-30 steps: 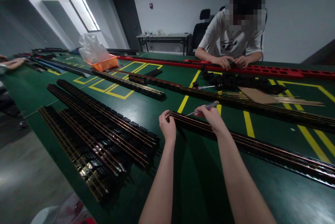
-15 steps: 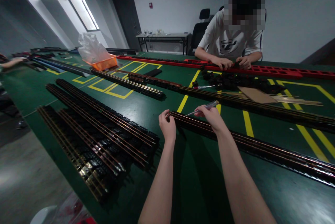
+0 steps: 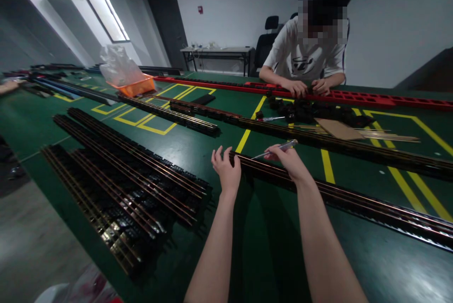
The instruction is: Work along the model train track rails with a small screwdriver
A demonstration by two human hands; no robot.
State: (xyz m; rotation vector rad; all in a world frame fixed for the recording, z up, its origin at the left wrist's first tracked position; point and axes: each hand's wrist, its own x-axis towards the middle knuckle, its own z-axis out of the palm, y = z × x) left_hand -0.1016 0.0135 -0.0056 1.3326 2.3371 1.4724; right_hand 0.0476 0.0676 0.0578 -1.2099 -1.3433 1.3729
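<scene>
A long black strip with copper-coloured rods [image 3: 354, 197] lies slantwise on the green table, running from between my hands to the right edge. My left hand [image 3: 227, 175] is at its near-left end, fingers spread and curved; whether the thumb touches the strip I cannot tell. In my right hand [image 3: 289, 162] is a screwdriver [image 3: 289, 145] with a clear handle, held at a low slant over the strip. Its thin shaft points left, with the tip near the rods by my left hand.
Several similar strips [image 3: 141, 166] lie side by side at left. Beyond my hands runs another long strip [image 3: 304, 135], with cardboard [image 3: 338, 129] and a second screwdriver [image 3: 272, 119] nearby. An orange basket [image 3: 136, 88] holds a plastic bag. Across the table, a person [image 3: 304, 57] handles a red rail [image 3: 375, 98].
The fingers of my left hand have opened out from their grip at the strip's end. My right hand keeps the screwdriver in nearly the same place. The whole view has shifted slightly.
</scene>
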